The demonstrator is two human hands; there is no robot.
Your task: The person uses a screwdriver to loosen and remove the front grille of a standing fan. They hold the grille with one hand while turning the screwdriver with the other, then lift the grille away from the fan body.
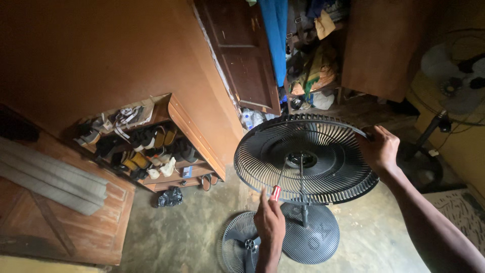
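Right hand (380,150) fingers clamp the fan guard (305,157) rim; left hand (269,224) fingers grip a red-handled screwdriver (279,183). Far left, a wooden shoe rack (178,117) holds shoes (146,146).

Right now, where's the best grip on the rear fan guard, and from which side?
Grip the outer rim of the guard, coming from the right edge, where the right hand already clasps it. The rim is the thickest ring and it faces up and tilted, so its edge is open there. The thin ribs would likely flex. The left hand holds a red-handled screwdriver near the front, so keep that side free.

shoe rack (166,146) | blue cloth (275,35) | second fan (454,76), perhaps
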